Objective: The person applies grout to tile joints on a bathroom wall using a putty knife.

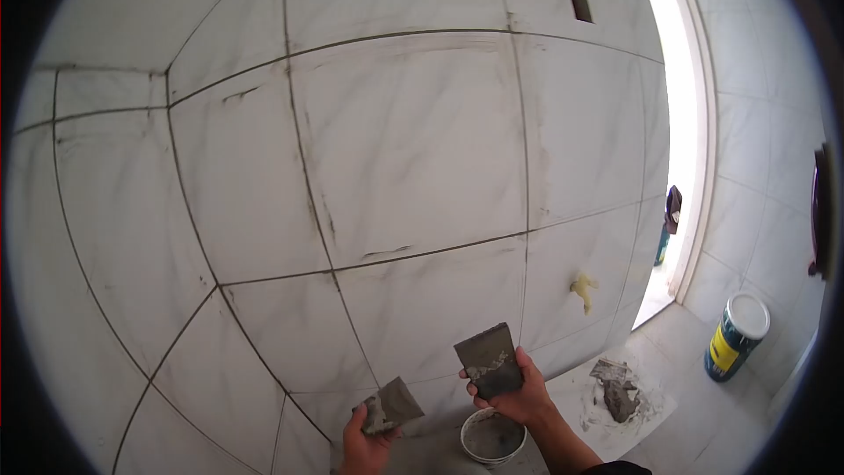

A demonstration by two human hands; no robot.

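Note:
Low in the head view, my left hand (366, 450) grips a small flat spreader (396, 404) smeared with grey grout. My right hand (526, 394) holds a larger, dark rectangular spreader (489, 362) tilted upward, with a rough band of grout across its face. Under my right hand stands a white tub (493, 460) holding grey paste. Both spreaders are in front of the marble-look tiled wall (409, 141). Dark grout fills many of its joints, and smears lie beside several of them.
A pale board (573, 406) at the lower right carries a heap of grey mortar (621, 401). Beyond it stands a blue and yellow bucket (735, 337) with a white lid. A yellowish fitting (582, 292) sticks out of the wall, left of a bright doorway (687, 114).

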